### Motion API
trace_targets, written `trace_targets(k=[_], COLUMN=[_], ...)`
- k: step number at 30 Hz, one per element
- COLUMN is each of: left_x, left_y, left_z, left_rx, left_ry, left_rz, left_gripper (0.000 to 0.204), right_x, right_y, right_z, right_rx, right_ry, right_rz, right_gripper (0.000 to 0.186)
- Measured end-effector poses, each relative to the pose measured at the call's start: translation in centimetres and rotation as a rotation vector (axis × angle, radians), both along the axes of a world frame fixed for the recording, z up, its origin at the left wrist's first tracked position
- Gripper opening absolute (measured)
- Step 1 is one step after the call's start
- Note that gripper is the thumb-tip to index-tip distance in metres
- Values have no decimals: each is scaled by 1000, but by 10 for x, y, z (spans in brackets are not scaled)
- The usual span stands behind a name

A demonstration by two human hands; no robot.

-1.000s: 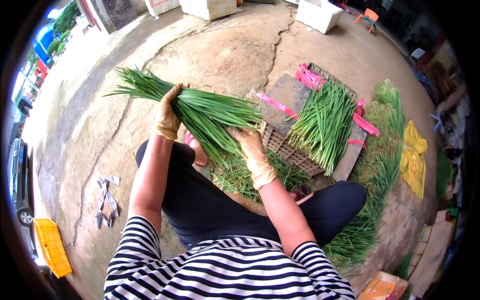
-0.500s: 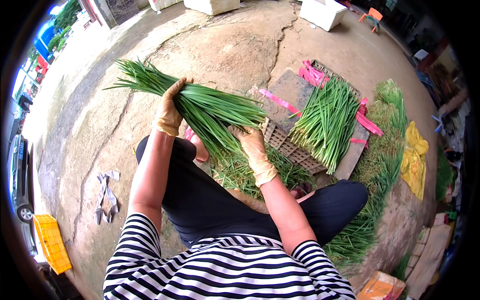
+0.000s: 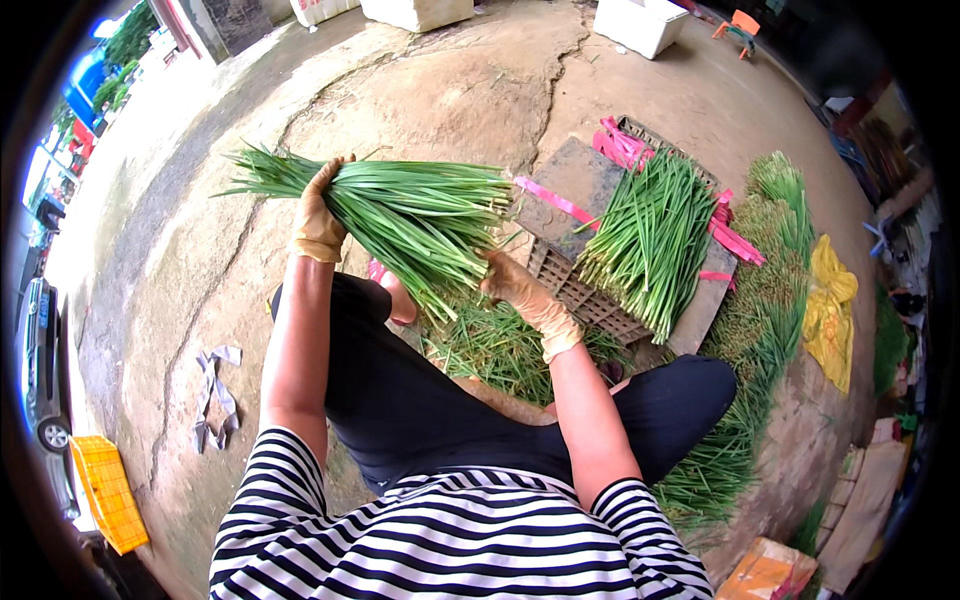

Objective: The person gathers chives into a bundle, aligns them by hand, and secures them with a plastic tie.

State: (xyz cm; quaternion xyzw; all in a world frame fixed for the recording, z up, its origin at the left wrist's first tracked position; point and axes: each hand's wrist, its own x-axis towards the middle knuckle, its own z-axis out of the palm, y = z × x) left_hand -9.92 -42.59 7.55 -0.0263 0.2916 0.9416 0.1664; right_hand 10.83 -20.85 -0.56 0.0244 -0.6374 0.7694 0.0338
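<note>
1. The bunch (image 3: 420,205) of long green leaves hangs in mid-air at the centre left of the frame, leaf tips to the left, stem ends to the right.
2. The left hand (image 3: 319,222), gloved, is wrapped around the bunch towards its leafy end, fingers closed on it.
3. The right hand (image 3: 525,295), also gloved, is at the lower stem ends near mid-frame, fingers bent; whether it pinches any stem, I cannot tell.
4. Compared with half a second ago, the upper edge of the bunch lies more level and the right hand is farther out at its edge. The left hand therefore seems to carry most of the load, with the stem ends fanned out and more exposed.
5. Right of centre, a pile (image 3: 650,245) of similar stems lies on a board (image 3: 565,180) over a crate (image 3: 575,288), beside pink ribbon (image 3: 738,243).
6. Loose scraps (image 3: 480,345) cover the ground below the right hand.
</note>
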Motion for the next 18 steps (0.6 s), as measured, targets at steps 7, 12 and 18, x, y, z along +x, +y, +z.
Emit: trace_targets(k=[7,12,18], left_x=[-30,-27,-4], left_y=[-34,-17,-4], left_z=[-11,-9,-2], left_rx=[26,12,-110], left_ry=[-49,-21,30], left_rz=[32,1,88], left_gripper=[18,22,24], right_x=[31,18,-7], right_y=[44,22,-46], right_z=[-3,-44,39], right_rx=[-508,293,646], right_ry=[-1,-38,-331], right_rz=[136,-566,-336], right_gripper=[29,29,46])
